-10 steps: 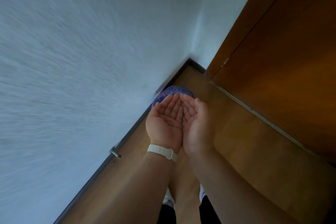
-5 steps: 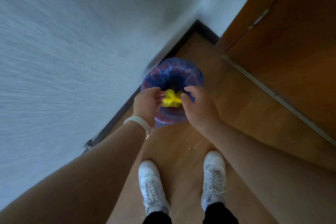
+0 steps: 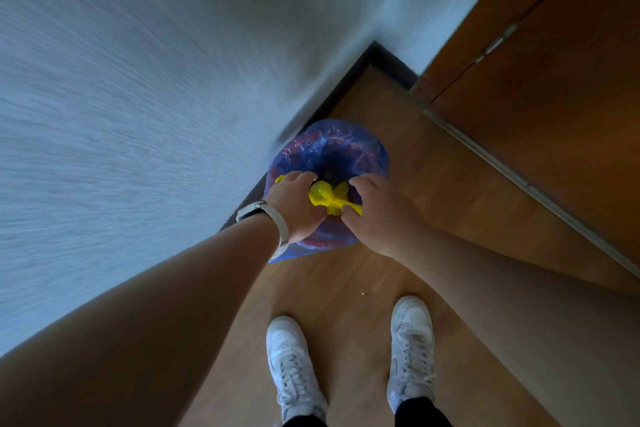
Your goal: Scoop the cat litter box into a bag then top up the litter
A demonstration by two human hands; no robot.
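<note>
A round bin lined with a blue plastic bag (image 3: 329, 146) stands on the wooden floor against the white wall. Over its opening I hold a crumpled, knotted yellow bag (image 3: 327, 198) between both hands. My left hand (image 3: 294, 204), with a white wristband, grips the bag's left side. On the bag's right side my right hand (image 3: 377, 215) pinches a yellow tail. The bottom of the yellow bag is hidden behind my hands. No litter box or scoop is in view.
The white wall (image 3: 138, 97) runs along the left with a dark skirting board (image 3: 349, 83). A brown wooden door (image 3: 554, 80) with a metal threshold strip fills the right. My two white shoes (image 3: 294, 364) stand on the floor near the bottom edge.
A second ago my hands were empty, cupped palms up. Then they lowered over the blue-lined bin holding the yellow bag. The view has tilted down, bringing my shoes in.
</note>
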